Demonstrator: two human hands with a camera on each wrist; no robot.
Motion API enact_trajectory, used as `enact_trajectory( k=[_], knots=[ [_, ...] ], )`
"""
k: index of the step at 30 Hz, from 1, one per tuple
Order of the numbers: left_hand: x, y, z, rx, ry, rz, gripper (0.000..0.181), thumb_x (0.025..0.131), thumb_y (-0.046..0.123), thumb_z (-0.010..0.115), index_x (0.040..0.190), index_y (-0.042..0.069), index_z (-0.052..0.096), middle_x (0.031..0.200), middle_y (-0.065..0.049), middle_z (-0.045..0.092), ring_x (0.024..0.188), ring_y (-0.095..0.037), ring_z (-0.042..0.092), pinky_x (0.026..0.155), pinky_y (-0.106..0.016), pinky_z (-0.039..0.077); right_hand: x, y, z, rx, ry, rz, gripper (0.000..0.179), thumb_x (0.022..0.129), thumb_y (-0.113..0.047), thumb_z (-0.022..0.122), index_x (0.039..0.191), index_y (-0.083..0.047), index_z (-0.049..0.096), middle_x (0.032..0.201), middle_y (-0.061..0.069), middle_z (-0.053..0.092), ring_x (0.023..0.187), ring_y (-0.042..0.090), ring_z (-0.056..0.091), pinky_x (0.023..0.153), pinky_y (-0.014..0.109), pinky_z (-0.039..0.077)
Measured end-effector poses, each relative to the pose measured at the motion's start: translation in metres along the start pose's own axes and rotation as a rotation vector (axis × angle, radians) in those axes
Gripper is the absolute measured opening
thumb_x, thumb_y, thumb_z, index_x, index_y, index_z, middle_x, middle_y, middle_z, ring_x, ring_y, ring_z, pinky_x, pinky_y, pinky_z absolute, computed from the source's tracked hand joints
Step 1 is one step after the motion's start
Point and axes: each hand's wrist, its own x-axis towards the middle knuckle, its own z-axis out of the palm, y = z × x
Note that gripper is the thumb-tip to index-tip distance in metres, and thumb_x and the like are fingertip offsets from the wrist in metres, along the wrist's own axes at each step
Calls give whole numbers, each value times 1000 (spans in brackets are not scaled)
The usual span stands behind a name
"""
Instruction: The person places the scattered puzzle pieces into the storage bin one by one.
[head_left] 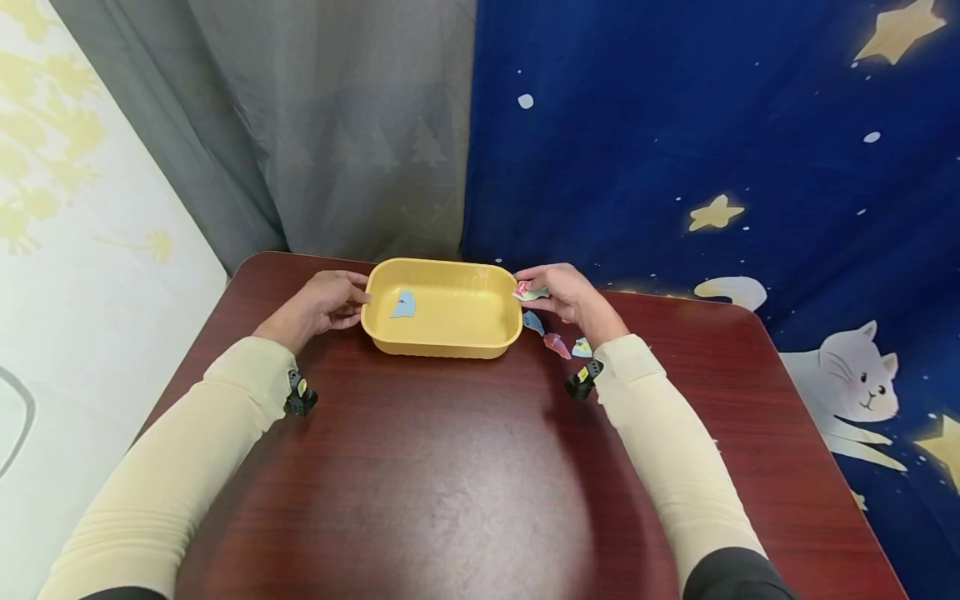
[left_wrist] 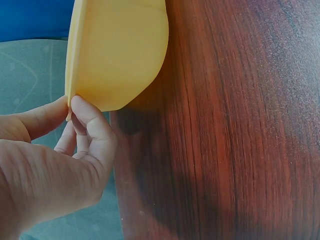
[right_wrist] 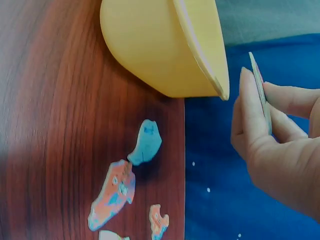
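Observation:
A yellow plastic basin (head_left: 465, 321) stands at the far side of the table, with one light-blue puzzle piece (head_left: 403, 305) lying inside at its left. My left hand (head_left: 336, 300) pinches the basin's left rim (left_wrist: 70, 107) between thumb and fingers. Just off the right rim, my right hand (head_left: 566, 293) holds a thin, colourful puzzle piece (right_wrist: 260, 92) between thumb and fingers. Below that hand lie a blue puzzle piece (right_wrist: 146, 142), a pink-orange puzzle piece (right_wrist: 112, 195), a small orange puzzle piece (right_wrist: 158, 222) and a whitish-yellow puzzle piece (head_left: 582, 347).
The dark red wooden table (head_left: 450, 467) ends just behind the basin. Beyond that edge hang a grey curtain (head_left: 360, 125) and a blue curtain (head_left: 600, 167) with stars and a cat. A white panel (head_left: 97, 250) stands on the left.

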Motion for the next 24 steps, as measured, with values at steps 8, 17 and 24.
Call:
enact_trajectory(
  k=[8, 17, 24],
  knots=[
    [0, -1, 0, -5, 1, 8, 44, 96, 9, 57, 139, 11, 47, 79, -2, 59, 63, -12, 59, 63, -24, 55, 7, 2, 18, 3, 4, 10, 37, 91, 5, 45, 125, 3, 61, 116, 10, 60, 91, 18, 60, 76, 33, 59],
    [1, -1, 1, -9, -9, 12, 45, 96, 8, 57, 140, 11, 47, 79, -1, 58, 64, -12, 58, 63, -24, 55, 11, 3, 26, -68, 24, -6, 18, 89, -4, 64, 107, -4, 66, 84, 3, 67, 73, 16, 66, 88, 41, 55],
    [1, -1, 0, -4, -2, 2, 46, 96, 10, 58, 141, 12, 47, 86, -2, 57, 67, -13, 58, 68, -25, 56, 16, 7, 37, 22, 35, -2, 20, 87, 5, 64, 106, 1, 65, 79, 6, 70, 67, 17, 69, 76, 36, 58]
  ],
)
